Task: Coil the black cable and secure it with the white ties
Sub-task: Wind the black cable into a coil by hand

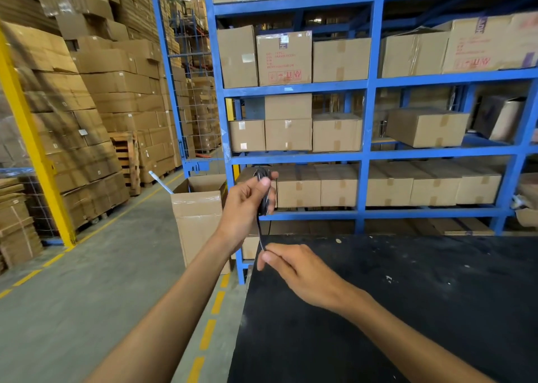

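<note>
The left hand [247, 205] grips the coiled black cable [264, 190], partly hidden behind its fingers; below it, the right hand [294, 266] pinches the cable's loose end above the bench [407, 295].

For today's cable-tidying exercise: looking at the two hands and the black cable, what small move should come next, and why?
Probably wind the loose tail once more around the coil. The left hand grips the coil, while the right hand pinches a short free strand hanging below it. No white ties are visible.
</note>
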